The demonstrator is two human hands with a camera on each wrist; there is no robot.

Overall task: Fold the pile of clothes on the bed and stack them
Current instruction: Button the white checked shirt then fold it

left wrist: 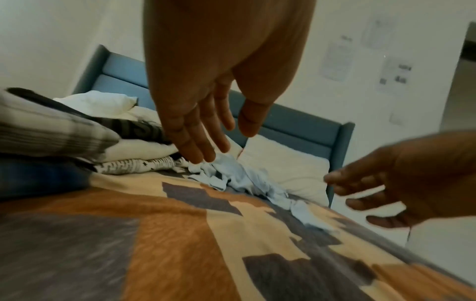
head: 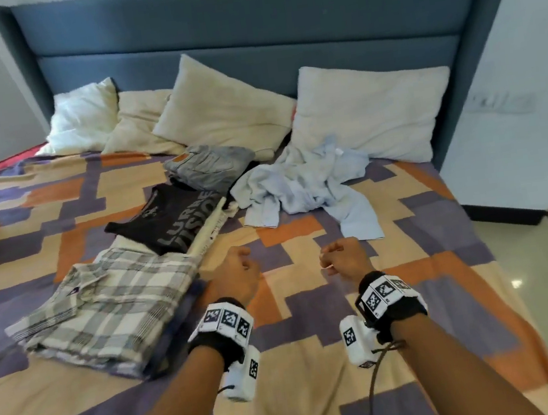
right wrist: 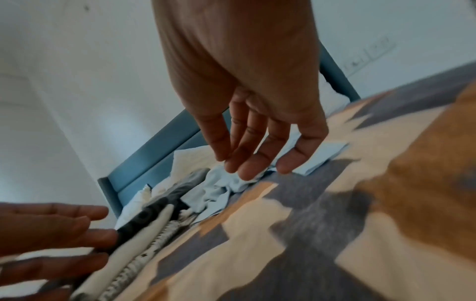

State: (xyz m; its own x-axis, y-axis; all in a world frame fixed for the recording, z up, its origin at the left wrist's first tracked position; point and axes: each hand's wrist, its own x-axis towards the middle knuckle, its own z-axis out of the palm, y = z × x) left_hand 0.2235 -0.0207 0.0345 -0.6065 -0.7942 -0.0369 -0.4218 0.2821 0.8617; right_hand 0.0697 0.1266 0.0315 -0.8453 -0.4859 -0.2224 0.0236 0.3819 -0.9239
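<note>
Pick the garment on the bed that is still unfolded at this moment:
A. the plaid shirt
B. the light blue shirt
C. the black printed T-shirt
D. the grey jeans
B: the light blue shirt lies crumpled in front of the pillow, while the plaid shirt, black printed T-shirt and grey jeans lie folded flat; neither the left hand nor the right hand holds anything.

Both forearms reach forward side by side, the left hand (head: 236, 274) and right hand (head: 342, 257) apart and holding nothing, fingers (left wrist: 195, 142) loosely extended and slightly spread, each wrist wrapped in a marker-covered band (head: 226, 323).
</note>
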